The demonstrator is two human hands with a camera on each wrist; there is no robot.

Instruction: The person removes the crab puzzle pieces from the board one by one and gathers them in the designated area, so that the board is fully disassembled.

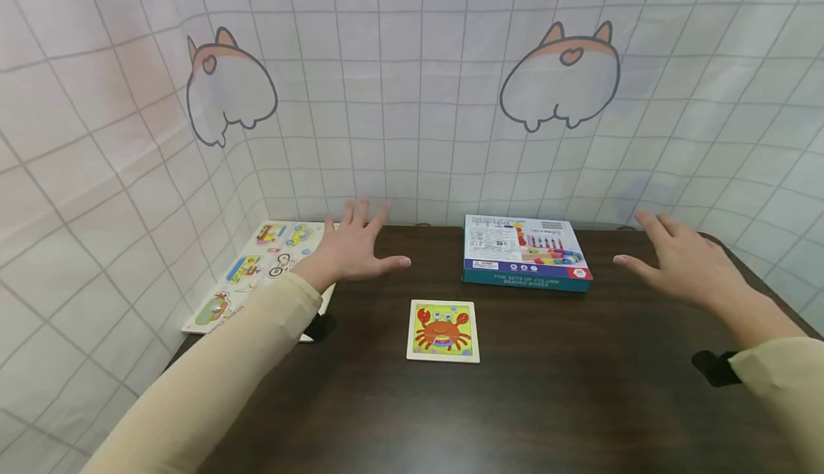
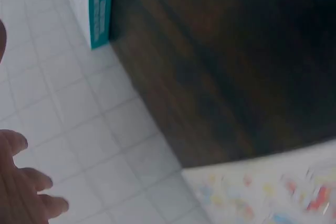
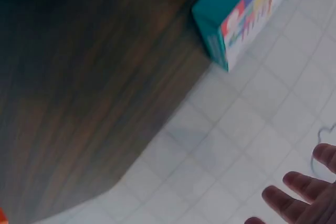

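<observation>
In the head view both hands are raised above the dark table, holding nothing. The left hand [image 1: 350,249] has its fingers spread, over the right edge of a white board [image 1: 257,245] with printed vehicles. To the right of the flat box, the right hand [image 1: 692,263] reaches forward with its thumb apart from the fingers. A small square crab puzzle [image 1: 443,331] with a pale frame lies between the forearms. Behind it lies the teal and white box [image 1: 524,252] labelled "Five Sets of Column Beaded Boxes". Fingertips of each hand show at the wrist views' edges.
The dark wooden table [image 1: 547,388] ends at a white gridded cloth [image 1: 425,102] behind, which also hangs at the left and right sides. Corgi outlines are printed on the cloth. A black strap mount [image 1: 716,368] sits at the right wrist.
</observation>
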